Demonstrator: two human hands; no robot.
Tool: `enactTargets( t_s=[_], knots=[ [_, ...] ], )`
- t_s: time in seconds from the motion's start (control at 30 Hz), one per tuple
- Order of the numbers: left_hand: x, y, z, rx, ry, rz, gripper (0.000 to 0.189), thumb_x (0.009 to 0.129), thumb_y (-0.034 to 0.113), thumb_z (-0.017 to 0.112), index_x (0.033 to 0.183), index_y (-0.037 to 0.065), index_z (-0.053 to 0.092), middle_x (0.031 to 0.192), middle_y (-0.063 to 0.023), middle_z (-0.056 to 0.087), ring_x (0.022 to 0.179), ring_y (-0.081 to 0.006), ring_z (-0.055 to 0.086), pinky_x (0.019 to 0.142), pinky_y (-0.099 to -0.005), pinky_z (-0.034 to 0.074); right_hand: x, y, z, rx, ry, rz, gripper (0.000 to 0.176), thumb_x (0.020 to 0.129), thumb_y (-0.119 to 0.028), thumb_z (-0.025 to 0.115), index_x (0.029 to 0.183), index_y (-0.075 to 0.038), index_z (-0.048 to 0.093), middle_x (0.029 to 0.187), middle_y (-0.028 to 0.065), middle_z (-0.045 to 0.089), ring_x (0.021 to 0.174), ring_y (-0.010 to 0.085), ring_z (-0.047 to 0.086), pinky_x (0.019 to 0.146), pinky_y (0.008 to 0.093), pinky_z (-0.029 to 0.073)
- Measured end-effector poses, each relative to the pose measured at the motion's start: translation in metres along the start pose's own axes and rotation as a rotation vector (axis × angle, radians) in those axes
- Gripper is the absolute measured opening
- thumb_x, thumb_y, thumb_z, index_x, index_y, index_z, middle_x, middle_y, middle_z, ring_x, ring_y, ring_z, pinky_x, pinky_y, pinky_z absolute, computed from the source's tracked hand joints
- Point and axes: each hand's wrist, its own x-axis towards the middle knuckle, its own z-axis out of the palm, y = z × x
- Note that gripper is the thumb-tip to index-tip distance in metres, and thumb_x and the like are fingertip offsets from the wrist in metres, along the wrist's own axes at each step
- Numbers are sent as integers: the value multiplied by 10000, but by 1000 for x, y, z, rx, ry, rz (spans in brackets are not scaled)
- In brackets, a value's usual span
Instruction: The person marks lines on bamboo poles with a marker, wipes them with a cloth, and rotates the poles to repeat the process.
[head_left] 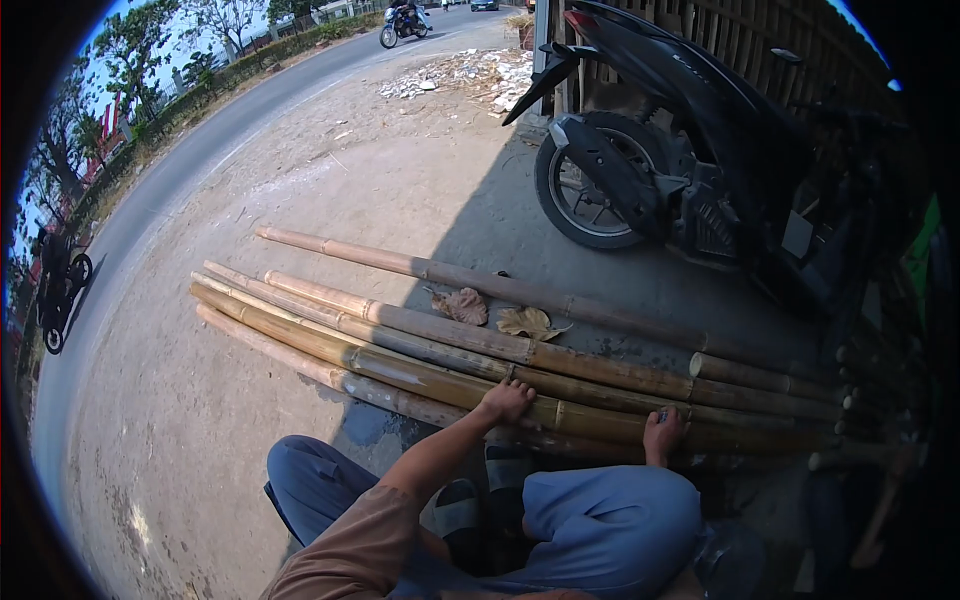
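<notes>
Bamboo poles (420, 345) lay bundled on the ground across the middle of the frame. My left hand (505, 400) rested on them, fingers loose, gripping nothing. My right hand (662, 432), at lower right, curled on 1 pole; I could not tell if it gripped.

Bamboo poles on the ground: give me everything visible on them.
The bamboo poles are roughly six long, jointed stems, tan to olive and dry-looking. They lie flat and nearly parallel on the dusty ground, with one set apart toward the scooter. Their left ends fan out in sunlight and the right ends run into shade. Two dry leaves lie among them. The left hand rests on a near pole, the right hand further along, grip unclear.
</notes>
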Motion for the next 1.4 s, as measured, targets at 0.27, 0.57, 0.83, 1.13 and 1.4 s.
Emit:
enactTargets(
  t_s=[0.27, 0.57, 0.83, 1.13, 1.4],
  knots=[
    [-1, -1, -8, -28, 145, 65, 959, 802, 848, 641, 1216, -16, 650, 1243, -209, 577, 1290, -403, 513, 1018, -554, 510, -21, -47, 8, 5, -50, -121, 219, 830, -182, 665, 999, -47, 638, 1010, 197, 642, 1079, 425, 621, 1200, 630, 374],
    [-6, 2, -4, -9, 257, 73, 858, 807, 776, 688, 1221, 27, 640, 1216, -188, 595, 1227, -388, 550, 1056, -517, 473, -55, -147, 27, 195, -288, -357, 256, 877, -221, 648, 1094, -84, 642, 1090, 154, 667, 1133, 390, 631, 1215, 638, 328],
    [-22, 22, -13, 43, 278, -23, 793, 807, 729, 667, 1212, 47, 645, 1189, -166, 582, 1205, -341, 542, 982, -458, 474, 13, 43, -19, -154, -21, 38, 294, 886, -203, 661, 1150, -75, 636, 1151, 162, 665, 1151, 410, 627, 1209, 641, 347],
    [-17, 22, -17, 16, 212, -24, 889, 709, 742, 753, 1222, 24, 640, 1221, -167, 597, 1255, -346, 544, 1050, -470, 475, -78, -163, 31, 193, -279, -450, 276, 881, -173, 632, 1133, -58, 622, 1166, 227, 641, 1292, 432, 562, 1234, 638, 319],
    [-18, 21, -3, -6, 283, -37, 874, 700, 705, 792, 1228, 29, 629, 1223, -172, 593, 1236, -352, 550, 1043, -465, 487, -33, -68, 13, 21, -190, -202, 250, 926, -207, 617, 1143, -83, 623, 1141, 153, 644, 1158, 387, 620, 1229, 655, 321]
  ],
)
